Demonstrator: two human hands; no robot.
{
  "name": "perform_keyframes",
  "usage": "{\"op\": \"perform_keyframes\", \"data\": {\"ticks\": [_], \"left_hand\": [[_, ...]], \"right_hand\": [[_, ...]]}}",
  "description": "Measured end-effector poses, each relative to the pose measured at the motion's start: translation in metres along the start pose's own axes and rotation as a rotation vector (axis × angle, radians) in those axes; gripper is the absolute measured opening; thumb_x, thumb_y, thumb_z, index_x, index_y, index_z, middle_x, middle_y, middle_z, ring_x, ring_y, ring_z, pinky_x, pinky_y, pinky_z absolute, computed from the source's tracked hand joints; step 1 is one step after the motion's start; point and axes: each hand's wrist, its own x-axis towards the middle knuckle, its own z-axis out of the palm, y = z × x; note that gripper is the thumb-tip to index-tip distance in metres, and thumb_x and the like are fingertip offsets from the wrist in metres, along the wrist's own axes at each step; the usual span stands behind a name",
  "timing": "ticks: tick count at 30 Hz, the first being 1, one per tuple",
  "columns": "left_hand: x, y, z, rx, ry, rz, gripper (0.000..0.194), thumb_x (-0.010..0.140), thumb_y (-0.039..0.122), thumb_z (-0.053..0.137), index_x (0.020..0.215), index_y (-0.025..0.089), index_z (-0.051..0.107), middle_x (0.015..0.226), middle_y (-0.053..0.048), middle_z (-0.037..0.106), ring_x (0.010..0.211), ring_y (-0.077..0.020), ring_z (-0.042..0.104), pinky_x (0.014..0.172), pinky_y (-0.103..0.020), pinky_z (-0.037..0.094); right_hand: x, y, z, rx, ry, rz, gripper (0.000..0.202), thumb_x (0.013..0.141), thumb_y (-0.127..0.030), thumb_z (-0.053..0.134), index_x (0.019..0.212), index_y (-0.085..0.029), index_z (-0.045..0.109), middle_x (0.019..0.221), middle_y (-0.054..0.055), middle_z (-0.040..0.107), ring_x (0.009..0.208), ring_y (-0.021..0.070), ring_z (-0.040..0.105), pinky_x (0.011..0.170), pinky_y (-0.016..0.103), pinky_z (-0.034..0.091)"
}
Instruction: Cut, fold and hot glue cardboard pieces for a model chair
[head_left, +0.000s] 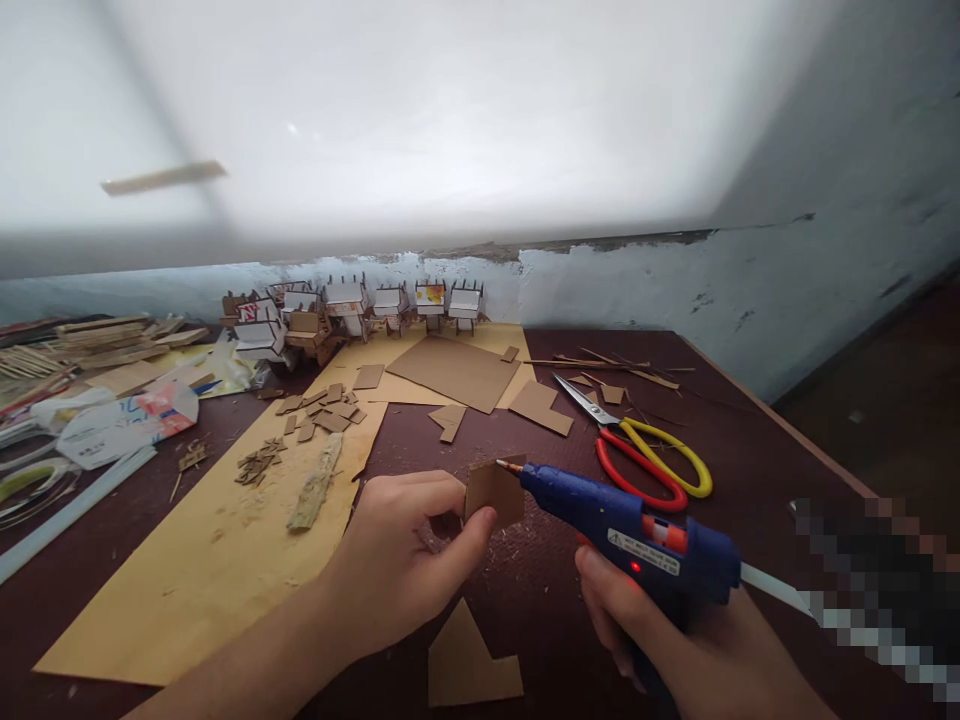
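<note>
My left hand (420, 540) pinches a small folded or joined brown cardboard piece (499, 492) between thumb and fingers, above the dark red table. In my right hand (652, 620) is a blue glue gun (600, 510), its red light lit and a white glue stick coming out of its back. The gun's nozzle points left and meets, or nearly meets, the top edge of the cardboard piece. Below the hands lies a notched cardboard piece (469, 660). Scissors (637, 440) with red and yellow handles lie just behind the glue gun.
Several small cardboard chair-like models (390, 305) stand along the wall. A yellow sheet (187, 590) at left bears small cardboard bits (330, 408). A large cardboard sheet (454, 370) lies mid-table. Wood strips (105, 340), tape rolls (34, 490) and a plastic packet (127, 420) are far left.
</note>
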Motion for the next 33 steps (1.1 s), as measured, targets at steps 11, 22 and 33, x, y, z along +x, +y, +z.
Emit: {"op": "perform_keyframes", "data": {"ticks": [11,22,33], "left_hand": [[0.0,0.001,0.0,-0.014,0.04,0.035,0.04,0.089,0.017,0.063,0.059,0.018,0.037,0.054,0.007,0.039,0.05,-0.007,0.037,0.05,-0.023,0.026],[0.0,0.0,0.0,0.0,0.049,0.039,0.04,0.09,0.018,0.063,0.059,0.019,0.037,0.054,0.007,0.039,0.049,-0.007,0.037,0.05,-0.023,0.026],[0.0,0.0,-0.001,0.002,0.039,0.005,0.041,0.092,0.022,0.061,0.059,0.019,0.036,0.055,0.007,0.038,0.05,-0.0077,0.037,0.05,-0.024,0.026]], "right_hand": [[0.001,0.005,0.003,0.013,0.025,-0.021,0.043,0.083,-0.056,0.068,0.059,-0.023,0.056,0.053,0.0,0.058,0.049,0.017,0.056,0.048,0.028,0.047],[0.003,0.005,0.004,0.038,0.009,-0.051,0.043,0.088,-0.062,0.058,0.067,-0.025,0.053,0.056,-0.002,0.054,0.05,0.0156,0.051,0.05,0.028,0.046],[0.0,-0.001,0.005,0.045,0.025,-0.025,0.043,0.087,-0.06,0.057,0.064,-0.025,0.051,0.057,-0.002,0.052,0.051,0.0151,0.049,0.05,0.028,0.043]]}}
